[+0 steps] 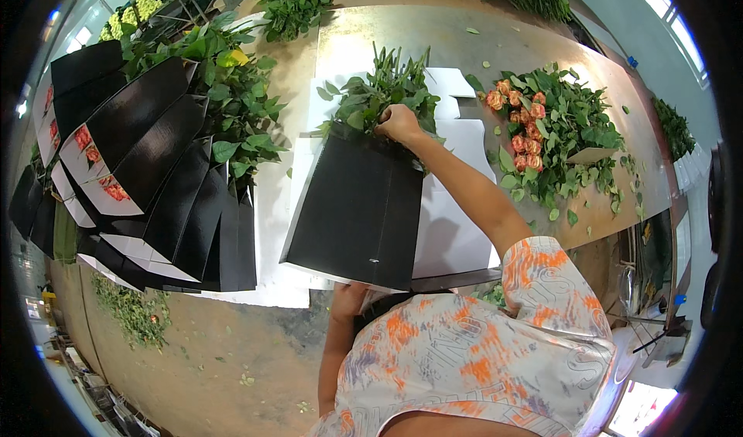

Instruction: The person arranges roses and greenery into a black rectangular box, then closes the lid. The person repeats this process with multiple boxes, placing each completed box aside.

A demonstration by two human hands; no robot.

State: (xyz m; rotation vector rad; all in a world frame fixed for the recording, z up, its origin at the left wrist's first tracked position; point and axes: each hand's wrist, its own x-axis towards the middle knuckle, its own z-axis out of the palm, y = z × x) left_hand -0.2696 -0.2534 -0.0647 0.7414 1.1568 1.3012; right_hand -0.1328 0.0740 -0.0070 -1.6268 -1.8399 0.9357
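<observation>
A black cardboard flower wrap (357, 211) lies before me over white sheets, with leafy green stems (395, 86) sticking out of its far end. My right hand (399, 124) is at that far edge, its fingers bent against the wrap's rim and the leaves; what they pinch is hard to make out. At the near end, my left hand (350, 299) is partly under the wrap's lower edge, its fingers mostly hidden. Any blooms inside the wrap are out of sight. White paper sheets (458, 205) lie to the right of the wrap, under my right forearm.
Wrapped rose bunches in black card (168, 164) are piled at the left. Loose orange-pink roses (528, 121) with leafy stems lie on the table (633, 205) at the right. More greenery (293, 2) lies at the far side. Fallen leaves (130, 309) are on the floor.
</observation>
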